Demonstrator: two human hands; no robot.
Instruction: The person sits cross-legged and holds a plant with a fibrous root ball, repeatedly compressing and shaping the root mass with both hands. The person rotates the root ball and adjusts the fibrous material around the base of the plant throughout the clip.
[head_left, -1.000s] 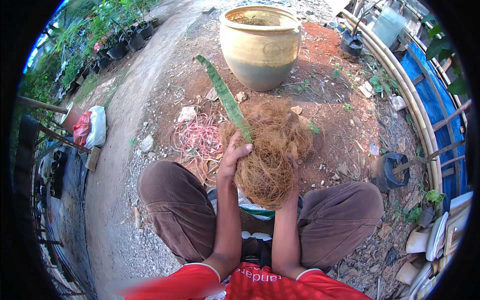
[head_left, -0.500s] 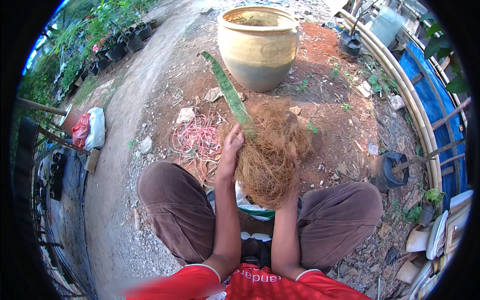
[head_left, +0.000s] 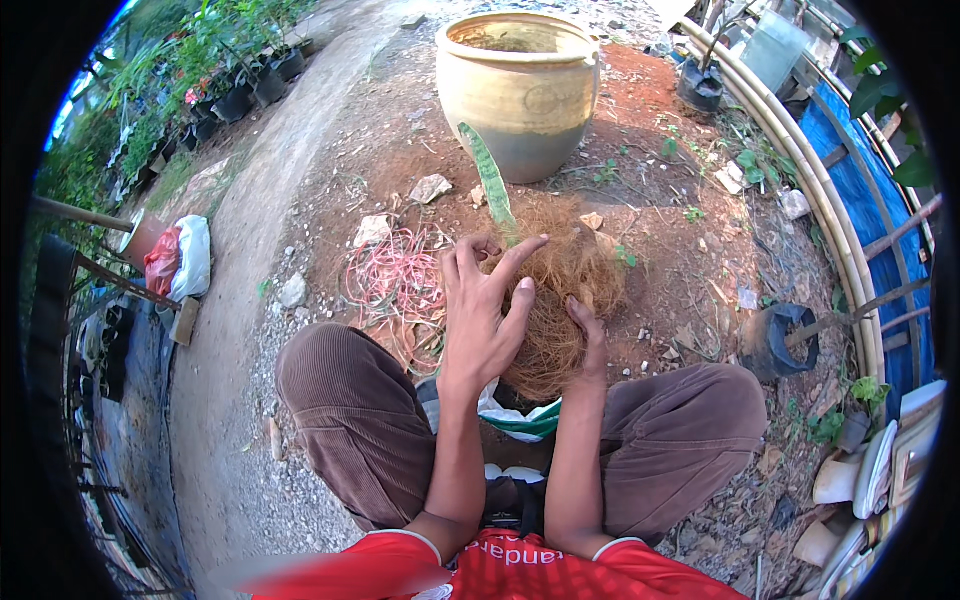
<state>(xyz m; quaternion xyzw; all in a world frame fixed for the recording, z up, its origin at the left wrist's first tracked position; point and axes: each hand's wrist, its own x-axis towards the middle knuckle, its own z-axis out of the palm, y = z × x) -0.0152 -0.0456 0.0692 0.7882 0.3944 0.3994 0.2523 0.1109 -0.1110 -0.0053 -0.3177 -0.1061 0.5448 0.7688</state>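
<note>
1. The left hand [head_left: 487, 305] is now lifting off the brown coconut-fibre bundle [head_left: 560, 300], fingers spread wide and holding nothing; half a second ago it was gripping the bundle's left side.
2. The right hand [head_left: 590, 335] is still pressing the bundle's right edge, fingers flat along it.
3. The bundle is sitting on the soil just beyond both hands, above the knees, with one green leaf [head_left: 490, 185] sticking out toward one large clay jar [head_left: 520, 90]; one tangle of pink cord [head_left: 395, 280] is lying beside it.
</note>
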